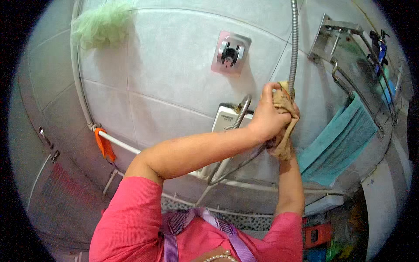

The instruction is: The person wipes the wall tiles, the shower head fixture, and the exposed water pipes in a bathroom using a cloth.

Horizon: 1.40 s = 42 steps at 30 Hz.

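My left hand [270, 114] is closed around a tan cloth [284, 101], which is wrapped about a ribbed metal shower hose [294, 46]. My right hand [296, 109] is at the same bundle from the right side, mostly hidden behind the cloth, with a few fingers showing. From above, the hose runs down into the cloth. Lower down, a hose stretch [240, 163] loops left below my left forearm. Behind that forearm, a white wall-mounted box [224, 118] bears writing, and a curved metal hose end [244, 108] stands before it.
A chrome shower holder [230, 52] is fixed to the tiled wall. To the right, a teal towel [340, 140] hangs from a metal rack [337, 36]. A green mesh bath puff [103, 26] hangs upper left. An orange cloth [104, 144] hangs on white pipes [119, 142].
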### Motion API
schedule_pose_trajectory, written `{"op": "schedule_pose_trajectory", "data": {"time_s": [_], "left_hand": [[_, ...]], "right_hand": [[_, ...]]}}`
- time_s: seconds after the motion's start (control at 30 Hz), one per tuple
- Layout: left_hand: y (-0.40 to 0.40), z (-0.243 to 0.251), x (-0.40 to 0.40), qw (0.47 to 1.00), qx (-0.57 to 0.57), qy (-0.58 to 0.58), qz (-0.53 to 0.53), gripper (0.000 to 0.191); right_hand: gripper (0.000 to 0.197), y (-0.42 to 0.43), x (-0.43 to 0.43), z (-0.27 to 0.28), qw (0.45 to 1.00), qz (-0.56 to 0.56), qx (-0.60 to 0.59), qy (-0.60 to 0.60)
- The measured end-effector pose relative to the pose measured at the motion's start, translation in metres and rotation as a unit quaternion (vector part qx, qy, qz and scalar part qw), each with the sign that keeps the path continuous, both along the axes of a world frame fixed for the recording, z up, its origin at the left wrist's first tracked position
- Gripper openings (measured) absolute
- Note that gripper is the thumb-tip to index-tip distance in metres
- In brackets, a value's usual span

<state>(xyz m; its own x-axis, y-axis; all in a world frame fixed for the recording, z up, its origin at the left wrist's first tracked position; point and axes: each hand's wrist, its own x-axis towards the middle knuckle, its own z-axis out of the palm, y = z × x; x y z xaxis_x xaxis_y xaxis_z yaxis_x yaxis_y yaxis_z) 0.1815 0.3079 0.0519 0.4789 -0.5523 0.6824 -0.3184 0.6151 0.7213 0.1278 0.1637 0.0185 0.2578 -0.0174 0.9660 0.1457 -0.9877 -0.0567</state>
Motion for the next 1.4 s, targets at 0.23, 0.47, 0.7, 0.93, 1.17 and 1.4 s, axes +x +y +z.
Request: {"op": "schedule_pose_trajectory", "data": {"time_s": [0.23, 0.47, 0.7, 0.93, 1.17, 1.4], "left_hand": [[0.057, -0.103, -0.046, 0.997, 0.050, -0.037, -0.052, 0.071], [0.077, -0.277, -0.031, 0.971, 0.189, -0.140, -0.042, 0.068], [0.099, -0.294, -0.001, 0.933, 0.217, -0.273, 0.084, 0.051], [0.130, -0.193, 0.008, 0.953, 0.094, -0.245, -0.153, 0.027], [0.133, -0.136, 0.090, 0.947, -0.070, -0.305, 0.069, 0.039], [0.124, -0.011, 0.214, 0.662, -0.170, -0.577, 0.447, 0.031]], "right_hand": [[0.041, -0.043, -0.019, -0.019, 0.912, -0.315, -0.262, -0.033], [0.043, -0.033, -0.011, -0.025, 0.919, -0.300, -0.255, -0.005], [0.040, -0.034, -0.015, -0.029, 0.916, -0.310, -0.253, 0.005], [0.042, -0.032, -0.019, -0.024, 0.930, -0.261, -0.258, -0.005], [0.040, -0.031, -0.025, -0.026, 0.923, -0.272, -0.271, -0.012], [0.034, -0.030, -0.024, -0.028, 0.908, -0.302, -0.290, -0.001]]}}
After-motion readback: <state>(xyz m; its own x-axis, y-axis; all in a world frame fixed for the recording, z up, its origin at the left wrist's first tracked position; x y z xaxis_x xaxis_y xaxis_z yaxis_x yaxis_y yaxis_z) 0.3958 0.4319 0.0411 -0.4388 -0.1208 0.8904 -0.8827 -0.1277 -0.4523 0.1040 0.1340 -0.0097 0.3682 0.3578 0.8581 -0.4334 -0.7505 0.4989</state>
